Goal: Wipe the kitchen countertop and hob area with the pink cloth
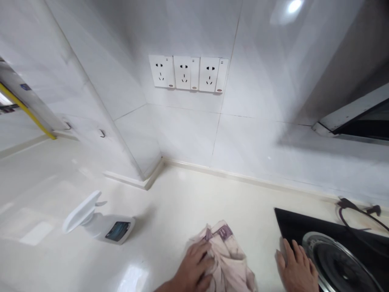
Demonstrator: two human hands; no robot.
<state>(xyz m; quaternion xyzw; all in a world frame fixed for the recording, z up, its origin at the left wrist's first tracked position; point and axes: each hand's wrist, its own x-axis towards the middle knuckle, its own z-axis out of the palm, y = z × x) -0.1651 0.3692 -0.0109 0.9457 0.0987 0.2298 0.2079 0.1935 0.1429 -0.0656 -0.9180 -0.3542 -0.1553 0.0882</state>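
My left hand is on a crumpled pale pink cloth with purple patches, its fingers curled over the cloth's left side. The cloth lies on the cream countertop. To the right, my right hand rests palm down with fingers apart at the left edge of a black glass cooktop. Its fingertips are close to the round metal-rimmed burner. A white spray bottle with a dark label stands on the counter at the left, apart from both hands.
Three white wall sockets are set in the pale tiled wall. A wall corner juts out behind the bottle. A black cable lies at the back right. Above it is a metal-framed dark fixture. A yellow pipe runs at far left.
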